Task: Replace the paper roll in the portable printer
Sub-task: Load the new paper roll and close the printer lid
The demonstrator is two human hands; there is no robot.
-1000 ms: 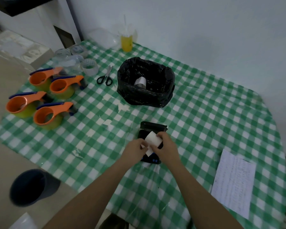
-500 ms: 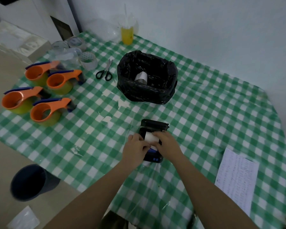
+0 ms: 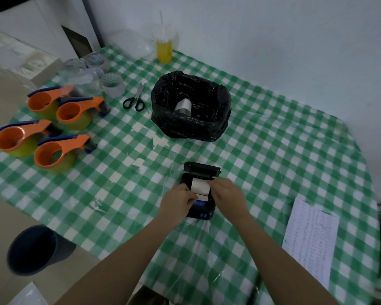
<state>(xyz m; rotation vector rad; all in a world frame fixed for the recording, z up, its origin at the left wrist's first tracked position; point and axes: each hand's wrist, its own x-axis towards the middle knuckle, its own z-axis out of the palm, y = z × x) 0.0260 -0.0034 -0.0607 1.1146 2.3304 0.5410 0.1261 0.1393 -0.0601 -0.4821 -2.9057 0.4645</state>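
Note:
The small black portable printer (image 3: 201,213) lies on the green checked tablecloth with its lid (image 3: 201,169) flipped open away from me. A white paper roll (image 3: 200,186) sits in its open bay, a strip of paper running toward the blue-lit display. My left hand (image 3: 177,200) pinches the roll's left end and the loose strip. My right hand (image 3: 228,195) holds the roll's right end. Another paper roll (image 3: 183,106) lies inside the black-lined bin (image 3: 220,124) farther back.
Several orange tape dispensers (image 3: 51,128) stand at the left, with tape rolls (image 3: 112,84) and scissors (image 3: 134,99) behind them. A yellow drink cup (image 3: 164,50) stands by the wall. A printed sheet (image 3: 310,238) lies at the right. A dark bucket (image 3: 33,249) stands on the floor.
The roll has gone from being held above the printer down into its open bay. Both hands have stayed on its ends and moved down with it.

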